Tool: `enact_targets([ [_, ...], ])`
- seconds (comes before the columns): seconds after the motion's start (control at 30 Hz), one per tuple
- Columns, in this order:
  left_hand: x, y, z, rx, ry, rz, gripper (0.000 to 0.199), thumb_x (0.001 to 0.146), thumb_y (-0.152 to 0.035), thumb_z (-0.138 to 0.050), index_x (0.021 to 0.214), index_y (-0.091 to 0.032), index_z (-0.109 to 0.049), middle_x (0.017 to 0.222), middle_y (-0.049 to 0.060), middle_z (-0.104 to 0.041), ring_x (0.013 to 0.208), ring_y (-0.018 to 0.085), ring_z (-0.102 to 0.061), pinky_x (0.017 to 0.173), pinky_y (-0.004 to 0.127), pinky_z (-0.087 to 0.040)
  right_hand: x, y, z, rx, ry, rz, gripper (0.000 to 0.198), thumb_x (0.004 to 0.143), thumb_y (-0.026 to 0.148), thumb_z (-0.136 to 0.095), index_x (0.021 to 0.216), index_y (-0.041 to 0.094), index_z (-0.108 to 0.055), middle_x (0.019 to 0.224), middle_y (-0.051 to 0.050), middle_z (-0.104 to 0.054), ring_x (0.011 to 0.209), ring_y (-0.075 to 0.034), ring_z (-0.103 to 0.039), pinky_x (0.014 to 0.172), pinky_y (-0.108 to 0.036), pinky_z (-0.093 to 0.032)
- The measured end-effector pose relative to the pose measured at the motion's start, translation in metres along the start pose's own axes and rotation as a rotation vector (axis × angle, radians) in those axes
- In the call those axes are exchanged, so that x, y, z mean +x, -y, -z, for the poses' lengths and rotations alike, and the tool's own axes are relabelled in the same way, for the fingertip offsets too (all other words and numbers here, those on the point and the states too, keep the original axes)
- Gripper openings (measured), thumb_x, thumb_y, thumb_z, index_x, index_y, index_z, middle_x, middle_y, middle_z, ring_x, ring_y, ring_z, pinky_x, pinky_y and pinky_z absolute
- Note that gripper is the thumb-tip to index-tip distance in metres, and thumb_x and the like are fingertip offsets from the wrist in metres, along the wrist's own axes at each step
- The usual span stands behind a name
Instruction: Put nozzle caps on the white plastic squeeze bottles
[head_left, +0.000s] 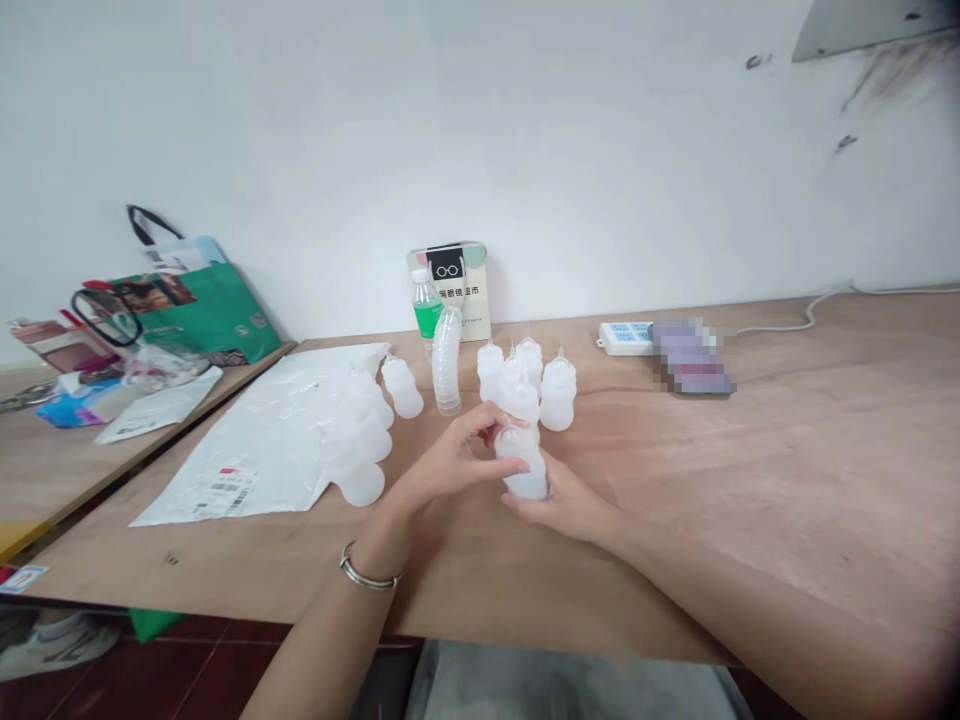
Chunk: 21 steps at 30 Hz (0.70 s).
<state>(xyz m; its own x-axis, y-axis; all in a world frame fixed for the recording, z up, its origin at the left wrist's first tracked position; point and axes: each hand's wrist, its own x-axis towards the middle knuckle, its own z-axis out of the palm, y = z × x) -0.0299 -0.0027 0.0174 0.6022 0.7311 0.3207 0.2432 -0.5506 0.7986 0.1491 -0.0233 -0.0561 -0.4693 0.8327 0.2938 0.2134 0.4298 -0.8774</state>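
left hand (474,455) seemingly pinches the white bottle (531,484) that the right hand (568,500) cups.

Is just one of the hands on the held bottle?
No, the left hand and the right hand are both touching the white bottle.

paper bag (477,322): "眼镜超市", glasses sign (447,270) | mailer label (229,487): too blurred
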Motion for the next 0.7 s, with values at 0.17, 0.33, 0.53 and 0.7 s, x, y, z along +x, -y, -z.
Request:
enact_targets([
  [0.17,-0.002,0.006,-0.001,-0.002,0.102,-0.036,0.035,0.087,-0.037,-0.055,0.12,-0.027,-0.056,0.105,0.005,-0.047,0.098,0.018,-0.05,0.084,0.031,-0.042,-0.001,-0.002,0.002,0.046,0.018,-0.069,0.052,0.08,0.029,-0.063,0.127,0.022,-0.044,0.104,-0.005,-0.062,0.088,-0.02,-0.06,0.074,-0.034,-0.05],
  [0.33,-0.002,0.005,-0.013,0.012,0.067,-0.103,0.045,0.08,-0.036,-0.065,0.122,-0.027,-0.053,0.114,0.007,-0.047,0.104,0.022,-0.049,0.089,0.034,-0.041,-0.002,0.002,0.005,0.083,0.064,-0.021,0.043,0.078,0.025,-0.064,0.117,0.02,-0.049,0.105,-0.006,-0.061,0.093,-0.021,-0.059,0.078,-0.034,-0.049],
  [0.53,0.0,0.013,-0.01,-0.097,-0.074,-0.178,0.052,0.078,-0.042,-0.067,0.125,-0.026,-0.05,0.115,0.008,-0.052,0.095,0.018,-0.05,0.083,0.031,-0.041,-0.004,0.005,0.009,0.115,0.022,-0.008,0.037,0.074,0.033,-0.066,0.104,0.017,-0.052,0.09,-0.005,-0.061,0.083,-0.02,-0.059,0.074,-0.034,-0.049],
  [0.7,-0.001,0.011,-0.011,-0.108,-0.07,-0.233,0.069,0.069,-0.056,-0.07,0.127,-0.025,-0.048,0.112,0.008,-0.053,0.096,0.021,-0.05,0.083,0.032,-0.04,-0.004,0.006,0.01,0.09,-0.01,0.009,0.041,0.075,0.032,-0.066,0.11,0.019,-0.05,0.098,-0.006,-0.06,0.089,-0.02,-0.057,0.076,-0.033,-0.048],
])
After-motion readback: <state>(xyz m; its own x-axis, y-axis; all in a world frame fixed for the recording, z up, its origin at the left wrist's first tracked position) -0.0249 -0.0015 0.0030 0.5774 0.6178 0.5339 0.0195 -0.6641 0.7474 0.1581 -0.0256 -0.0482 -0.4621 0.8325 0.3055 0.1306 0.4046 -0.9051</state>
